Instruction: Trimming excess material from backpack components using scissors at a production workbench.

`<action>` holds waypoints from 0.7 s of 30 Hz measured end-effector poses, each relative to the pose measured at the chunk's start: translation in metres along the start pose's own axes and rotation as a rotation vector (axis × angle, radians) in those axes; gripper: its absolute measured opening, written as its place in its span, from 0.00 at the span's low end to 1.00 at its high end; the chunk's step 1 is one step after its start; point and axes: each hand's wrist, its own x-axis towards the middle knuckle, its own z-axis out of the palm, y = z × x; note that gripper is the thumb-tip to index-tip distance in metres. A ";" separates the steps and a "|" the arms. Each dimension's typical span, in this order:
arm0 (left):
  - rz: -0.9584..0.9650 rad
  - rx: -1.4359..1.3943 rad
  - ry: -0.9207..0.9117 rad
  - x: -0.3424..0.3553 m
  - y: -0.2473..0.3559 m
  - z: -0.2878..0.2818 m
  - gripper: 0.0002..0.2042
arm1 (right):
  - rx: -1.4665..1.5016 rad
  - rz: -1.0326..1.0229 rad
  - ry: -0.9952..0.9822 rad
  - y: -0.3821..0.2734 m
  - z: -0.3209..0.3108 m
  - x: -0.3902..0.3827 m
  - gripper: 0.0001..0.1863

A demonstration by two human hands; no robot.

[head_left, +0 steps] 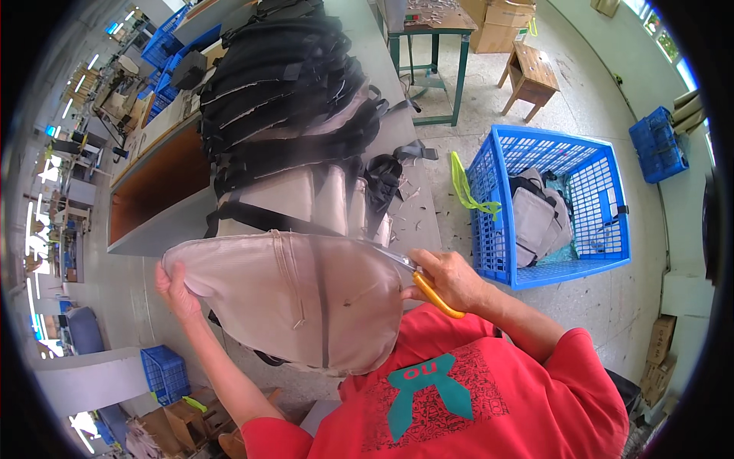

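A large beige fabric bag piece (pixel 252 298), rounded and with a dark strip down it, spreads out in front of my body. At its left edge my left hand (pixel 180 292) is closed, gripping the cloth between thumb and fingers. Loose threads hang from the seam near its middle. My right hand (pixel 453 281) is closed round scissors with yellow handles (pixel 437 298). Their metal blades point left along the upper right edge of the cloth; whether they are spread cannot be made out. Some right fingers are hidden behind the handles and cloth.
Beyond the cloth, a tall pile of black and beige bags (pixel 287 107) lies on a grey table (pixel 419 206) strewn with thread scraps. A blue plastic crate (pixel 550 274) with grey bags stands at the right. Farther back are a wooden stool (pixel 533 73) and a green-legged table (pixel 394 69).
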 end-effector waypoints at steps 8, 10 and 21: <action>0.000 -0.034 -0.005 -0.002 0.000 0.001 0.07 | -0.151 0.006 -0.114 -0.015 -0.027 0.011 0.32; 0.017 -0.037 -0.042 -0.001 -0.004 -0.005 0.08 | -0.128 -0.013 -0.116 -0.014 -0.028 0.014 0.31; 0.027 -0.044 0.031 -0.010 -0.001 -0.006 0.11 | -0.060 0.031 -0.155 -0.010 -0.025 0.015 0.27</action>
